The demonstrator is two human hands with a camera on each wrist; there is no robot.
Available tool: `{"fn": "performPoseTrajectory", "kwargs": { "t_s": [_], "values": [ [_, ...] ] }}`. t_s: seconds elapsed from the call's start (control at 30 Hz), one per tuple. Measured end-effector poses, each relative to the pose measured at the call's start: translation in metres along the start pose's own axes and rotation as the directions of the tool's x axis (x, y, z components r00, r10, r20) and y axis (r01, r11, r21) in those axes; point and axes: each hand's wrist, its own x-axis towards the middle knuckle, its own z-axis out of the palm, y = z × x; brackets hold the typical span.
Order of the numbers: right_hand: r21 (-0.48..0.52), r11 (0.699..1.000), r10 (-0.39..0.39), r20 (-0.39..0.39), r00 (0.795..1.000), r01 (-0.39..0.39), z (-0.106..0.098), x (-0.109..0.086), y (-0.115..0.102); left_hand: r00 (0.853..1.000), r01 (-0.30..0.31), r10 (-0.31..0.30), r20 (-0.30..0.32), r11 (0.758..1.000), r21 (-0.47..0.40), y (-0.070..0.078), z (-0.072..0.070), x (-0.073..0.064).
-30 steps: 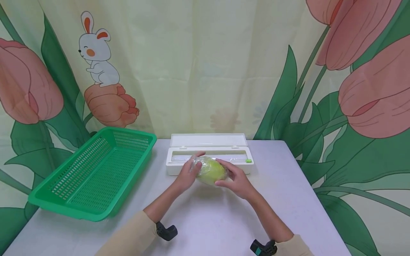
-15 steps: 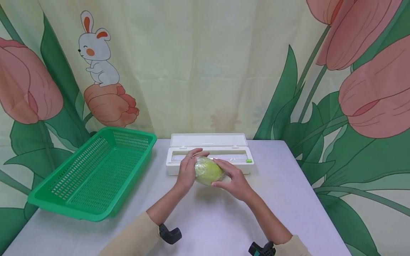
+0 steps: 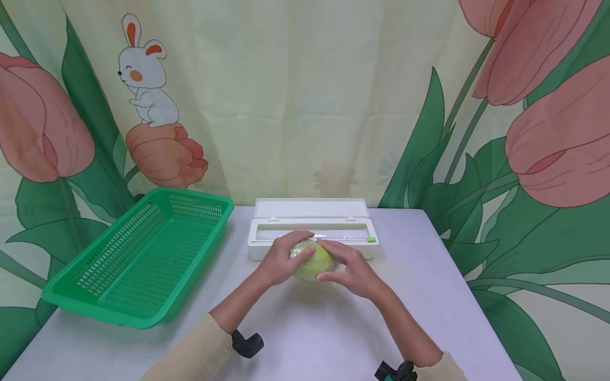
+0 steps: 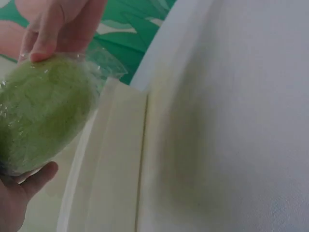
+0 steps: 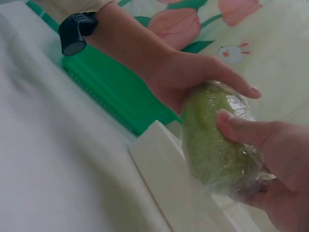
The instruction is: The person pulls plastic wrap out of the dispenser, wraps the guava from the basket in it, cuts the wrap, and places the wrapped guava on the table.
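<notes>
A smooth, oval green fruit [image 3: 322, 259] wrapped in clear cling film is held between both hands above the table, just in front of the white film dispenser [image 3: 312, 251]. My left hand [image 3: 280, 260] grips its left end, thumb lying across the top. At the opposite end, my right hand [image 3: 353, 269] holds it between thumb and fingers. The right wrist view has the wrapped fruit [image 5: 205, 135] up close, its film crinkled near the right hand [image 5: 285, 169]. A loose flap of film [image 4: 108, 63] sticks out beside the right hand in the left wrist view.
The dispenser's lid [image 3: 311, 208] is raised, and a clear film roll [image 3: 343, 234] lies inside. A green cutter tab [image 3: 371, 239] sits at its right. On the left stands a green plastic basket [image 3: 143, 264]. A printed curtain [image 3: 333, 106] hangs behind the white table [image 3: 429, 317].
The left hand first shifts its fingers off the top of the fruit, then lays its thumb back over it. The fruit turns and sits slightly lower; the right hand keeps its hold.
</notes>
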Motion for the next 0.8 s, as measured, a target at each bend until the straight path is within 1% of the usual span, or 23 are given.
{"fn": "performPoseTrajectory", "kwargs": {
  "t_s": [0.1,0.2,0.23,0.27,0.33,0.4,0.47,0.5,0.63,0.73,0.8],
  "values": [
    [-0.042,0.999,0.014,0.002,1.0,-0.014,-0.002,0.002,-0.005,0.999,0.016,-0.014,-0.041,0.998,0.061,0.002,0.0,0.0],
    [-0.063,0.997,0.051,0.02,0.998,-0.049,-0.004,0.004,-0.008,0.995,-0.008,0.019,-0.096,0.993,0.12,0.004,0.002,-0.001],
    [-0.062,0.996,0.066,0.027,0.997,-0.064,-0.004,0.005,-0.009,0.993,-0.027,0.042,-0.108,0.991,0.134,0.004,0.003,-0.001],
    [-0.063,0.995,0.074,0.029,0.997,-0.072,-0.005,0.005,-0.01,0.992,-0.043,0.059,-0.114,0.99,0.137,0.005,0.004,-0.001],
    [-0.066,0.994,0.084,0.029,0.996,-0.082,-0.005,0.006,-0.011,0.989,-0.066,0.079,-0.121,0.992,0.108,0.006,0.004,-0.001],
    [-0.068,0.994,0.083,0.027,0.996,-0.081,-0.005,0.007,-0.011,0.989,-0.067,0.077,-0.128,0.995,0.079,0.006,0.006,0.0],
    [-0.068,0.994,0.085,0.03,0.996,-0.082,-0.004,0.007,-0.01,0.989,-0.047,0.056,-0.14,0.997,0.064,0.005,0.008,0.0],
    [-0.067,0.994,0.088,0.031,0.996,-0.085,-0.003,0.007,-0.01,0.988,-0.033,0.044,-0.148,0.997,0.072,0.004,0.01,0.0],
    [-0.065,0.993,0.104,0.028,0.994,-0.102,-0.001,0.004,-0.011,0.984,-0.02,0.038,-0.171,0.994,0.111,0.003,0.017,0.0],
    [-0.072,0.992,0.11,0.023,0.994,-0.108,-0.001,0.003,-0.012,0.983,-0.04,0.06,-0.174,0.993,0.114,0.004,0.021,0.0],
    [-0.07,0.99,0.122,0.025,0.992,-0.12,-0.002,0.002,-0.013,0.984,-0.045,0.065,-0.165,0.992,0.119,0.003,0.022,0.0]
  ]
}}
